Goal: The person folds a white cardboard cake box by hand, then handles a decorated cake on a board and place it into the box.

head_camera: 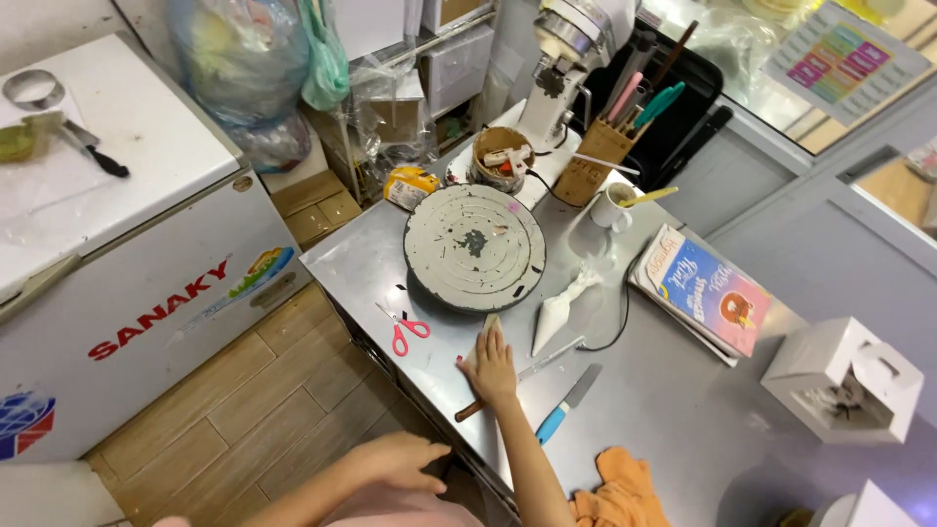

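Two hands in view, well apart. Right hand (491,366) flat on the counter (673,410), fingers spread, pressing on one flat tool with a pale blade and wooden handle (472,402), the handle poking out below the wrist toward the counter's near edge. Left hand (398,460) low in the picture, off the counter, fingers loosely curled, holding nothing visible.

Just left of the right hand: one pair of red-handled scissors (409,328). Just right of it: one filled white piping bag (563,307), one thin metal spatula (549,358), one blue-handled knife (566,403). At the near edge, beside the right forearm: one orange cloth (617,493).

Directly beyond the fingertips: one round grey turntable (475,247), smeared with white rings of cream, bare grey patch at centre.

Farther back: one brown tub of small items (502,157), one wooden block of utensils (595,161), one white cup with a yellow spoon (615,205), one stand mixer (566,59), one small yellow packet (411,185). To the right: one stack of colourful booklets (708,298), one white cake box with a handle (841,379).

Off the counter, left: one white chest freezer (127,224), with one metal ring (32,88) and one black-handled tool (93,151) on top. Behind: several plastic bags (244,68).
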